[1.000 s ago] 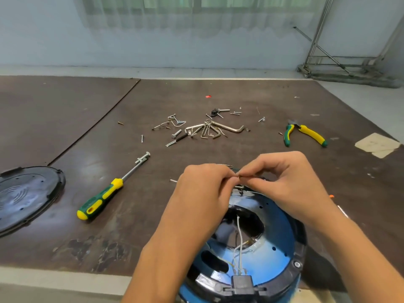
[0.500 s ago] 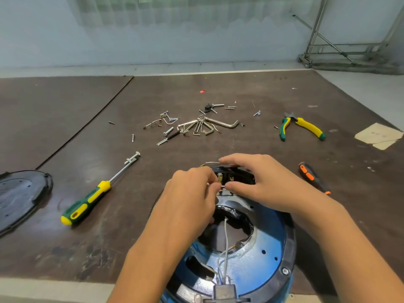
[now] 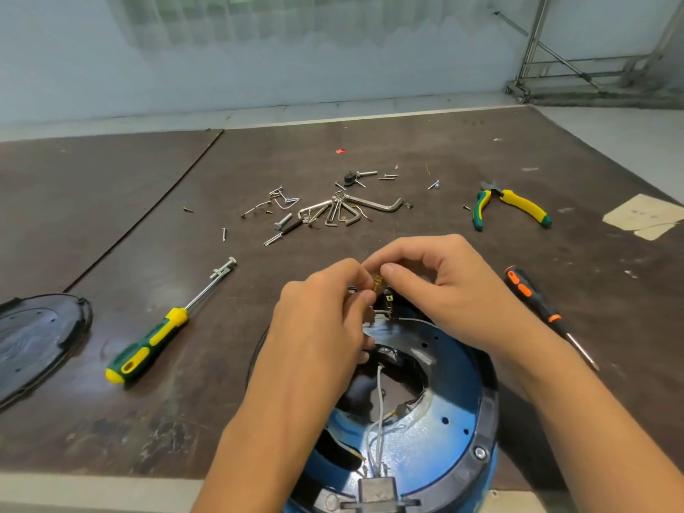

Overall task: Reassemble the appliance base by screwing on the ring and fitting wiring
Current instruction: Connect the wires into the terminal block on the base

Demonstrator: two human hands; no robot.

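The blue appliance base (image 3: 440,412) lies upside down at the table's near edge, with a black ring (image 3: 485,431) around its rim. White wires (image 3: 379,420) run from a grey plug block (image 3: 377,488) toward the far side. Both hands meet above the base's far rim. My left hand (image 3: 318,327) and my right hand (image 3: 444,286) pinch a small brass wire terminal (image 3: 376,282) between their fingertips, just over a black connector (image 3: 386,303).
A green-yellow screwdriver (image 3: 155,335) lies to the left, an orange-black screwdriver (image 3: 536,301) to the right. Green-yellow pliers (image 3: 514,207) sit at the far right. Hex keys and screws (image 3: 333,209) are scattered in the middle. A black cover plate (image 3: 33,338) rests at the left edge.
The hands dropped to the base's far rim half a second ago, then rose slightly; they now pinch the brass terminal above the connector. The view shifted a little.
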